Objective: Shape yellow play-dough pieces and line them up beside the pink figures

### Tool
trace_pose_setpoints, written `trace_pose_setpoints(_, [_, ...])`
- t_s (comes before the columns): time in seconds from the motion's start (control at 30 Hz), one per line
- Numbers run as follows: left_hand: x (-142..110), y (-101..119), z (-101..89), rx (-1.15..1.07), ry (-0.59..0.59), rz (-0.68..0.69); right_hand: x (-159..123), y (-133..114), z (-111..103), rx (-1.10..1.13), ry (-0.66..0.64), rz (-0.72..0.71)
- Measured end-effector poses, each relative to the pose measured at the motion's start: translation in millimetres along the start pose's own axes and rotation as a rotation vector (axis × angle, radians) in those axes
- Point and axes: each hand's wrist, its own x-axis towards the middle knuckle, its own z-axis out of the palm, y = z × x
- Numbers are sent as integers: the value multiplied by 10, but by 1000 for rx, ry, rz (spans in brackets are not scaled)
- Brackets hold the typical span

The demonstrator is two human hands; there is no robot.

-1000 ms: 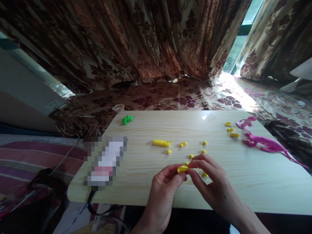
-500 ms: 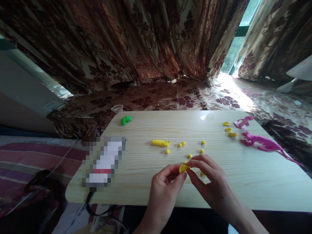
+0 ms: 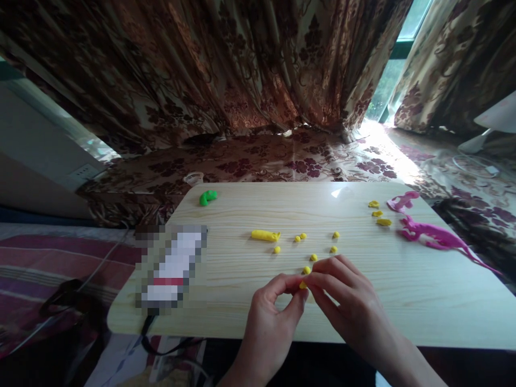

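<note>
My left hand and my right hand meet near the front of a light wooden table. Thumbs and forefingers of both pinch one small piece of yellow clay, mostly hidden between the fingertips. Just beyond the hands lie several small yellow clay balls and a short yellow clay roll. Three more yellow bits sit at the far right.
A green clay lump lies at the table's far left corner. Pink clay shapes lie along the right edge. A blurred-out object with a black cable sits at the left. Patterned curtains and cloth fill the space behind the table.
The yellow piece showed as a flat curved flake between my fingers; now the fingertips have closed over it and only a small bit shows. Both hands have dropped slightly toward the table.
</note>
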Motion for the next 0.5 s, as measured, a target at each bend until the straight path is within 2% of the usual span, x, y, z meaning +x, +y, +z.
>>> trace_pose_setpoints(0.1, [1, -36, -2, -55, 10, -36, -24, 27, 2, 12, 28, 1])
trace_pose_setpoints(0.23, [-3, -69, 2, -81, 63, -81, -43, 65, -25, -1, 129, 81])
trace_pose_setpoints(0.37, [-1, -38, 21, -63, 78, -42, -54, 45, 3, 1, 112, 102])
trace_pose_setpoints(0.5, [15, -13, 38, -6, 90, 5, -73, 33, 43, 42, 158, 101])
